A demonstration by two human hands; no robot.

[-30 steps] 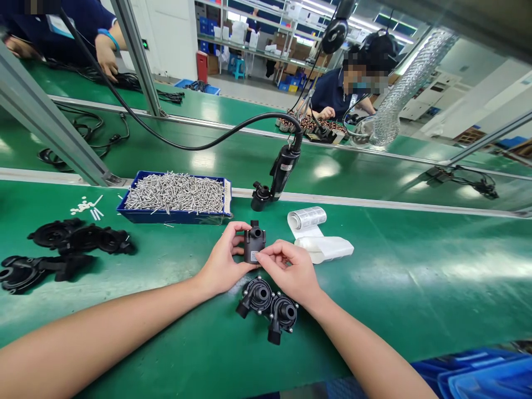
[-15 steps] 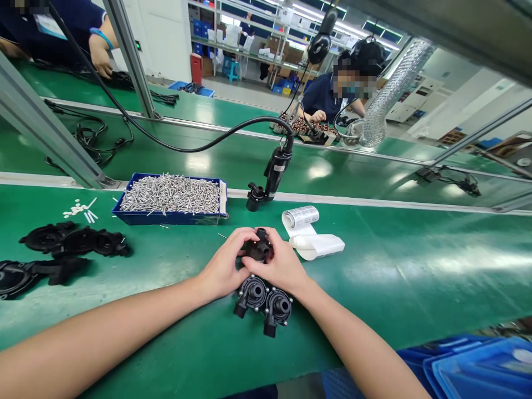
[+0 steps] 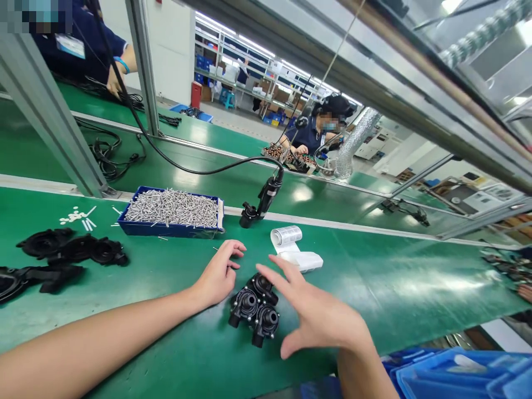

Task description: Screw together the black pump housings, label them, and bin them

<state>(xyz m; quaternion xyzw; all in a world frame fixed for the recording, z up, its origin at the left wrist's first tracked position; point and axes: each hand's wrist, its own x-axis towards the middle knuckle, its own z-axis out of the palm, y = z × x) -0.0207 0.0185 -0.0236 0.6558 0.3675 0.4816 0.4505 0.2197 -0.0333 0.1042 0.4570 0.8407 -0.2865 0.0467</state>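
Three black pump housings with round ports stand in a tight cluster on the green bench: a left one (image 3: 246, 303), a front one (image 3: 266, 320) and a back one (image 3: 262, 284). My left hand (image 3: 220, 271) rests just left of the cluster, fingers loosely bent and apart, holding nothing. Over the right side of the cluster hovers my right hand (image 3: 320, 313), thumb and fingers spread wide and empty. Behind it lies a partly unrolled white label roll (image 3: 286, 237).
A blue tray (image 3: 170, 228) full of screws stands at the bench's back edge. A black electric screwdriver (image 3: 268, 197) stands by another pump housing (image 3: 248, 215). Black plastic parts (image 3: 78, 246) lie left. Blue bins (image 3: 461, 377) are at lower right. Co-workers sit across the bench.
Both hands have let go of the pump housing, which now stands behind the other two. My right hand has moved right and spread; my left has drawn slightly left. The view has shifted.
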